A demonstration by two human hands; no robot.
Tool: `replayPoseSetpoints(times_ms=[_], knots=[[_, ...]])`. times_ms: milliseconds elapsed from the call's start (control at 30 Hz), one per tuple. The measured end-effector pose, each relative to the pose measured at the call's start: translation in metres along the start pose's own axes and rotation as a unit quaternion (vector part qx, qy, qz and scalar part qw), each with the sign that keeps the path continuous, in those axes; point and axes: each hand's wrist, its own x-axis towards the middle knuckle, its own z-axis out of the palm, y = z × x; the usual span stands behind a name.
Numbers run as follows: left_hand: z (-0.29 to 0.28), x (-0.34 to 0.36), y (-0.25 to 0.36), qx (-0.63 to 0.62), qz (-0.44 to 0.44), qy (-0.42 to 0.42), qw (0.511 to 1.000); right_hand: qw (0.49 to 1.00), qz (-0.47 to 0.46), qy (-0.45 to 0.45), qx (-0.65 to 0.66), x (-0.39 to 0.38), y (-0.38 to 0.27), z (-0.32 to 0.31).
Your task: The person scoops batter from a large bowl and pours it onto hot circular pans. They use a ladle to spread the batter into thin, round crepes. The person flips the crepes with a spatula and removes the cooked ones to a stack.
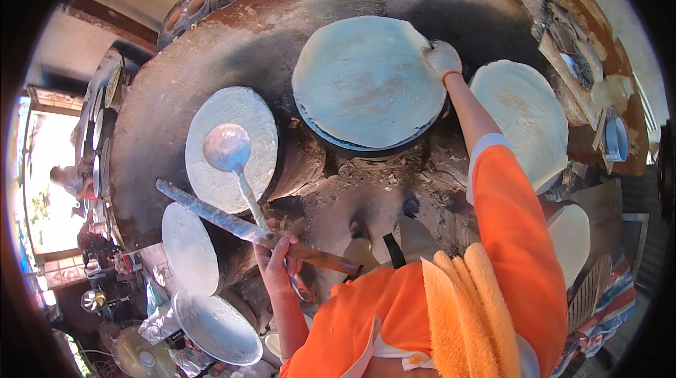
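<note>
In my left hand are both a metal ladle, its bowl coated with pale batter, and a long flat wooden spatula with a batter-smeared blade. The ladle's bowl hangs over a round griddle covered in white batter. My white-gloved right hand reaches forward and closes on the right edge of a large thin pancake. That pancake covers the middle griddle, whose dark rim shows along the near side. My right fingertips are partly hidden.
Another pale pancake lies on the right, with a further round nearer me. On the left are a white round and a wide bowl. A blue mug and a jar stand at the right edge. An orange towel hangs over me.
</note>
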Motion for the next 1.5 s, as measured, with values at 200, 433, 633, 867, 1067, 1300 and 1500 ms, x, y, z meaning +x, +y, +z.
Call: replayPoseSetpoints(times_ms=[200, 433, 633, 867, 1067, 1300, 1500], knots=[[-0.005, 0.047, 0.007, -0.004, 0.018, -0.047, 0.999, 0.993, -0.017, 0.073, 0.095, -0.037, -0.069, -0.065], [0.021, 0.106, 0.002, 0.009, -0.004, -0.195, 0.981, 0.939, 0.023, 0.331, 0.085, -0.087, -0.017, -0.088], [0.069, 0.105, -0.011, 0.042, -0.032, -0.275, 0.960, 0.864, 0.255, 0.356, 0.250, -0.193, 0.084, -0.143], [0.130, 0.080, -0.038, 0.108, -0.060, -0.292, 0.949, 0.832, 0.430, 0.281, -0.206, -0.269, 0.204, -0.116], [0.177, 0.065, -0.047, 0.134, -0.081, -0.326, 0.932, 0.827, 0.476, 0.298, -0.026, -0.268, 0.244, -0.112], [0.185, 0.092, -0.073, 0.131, -0.101, -0.390, 0.906, 0.822, 0.474, 0.315, -0.028, -0.261, 0.240, -0.109], [0.184, 0.113, -0.086, 0.113, -0.136, -0.463, 0.868, 0.808, 0.376, 0.453, 0.022, -0.282, 0.125, -0.194]])
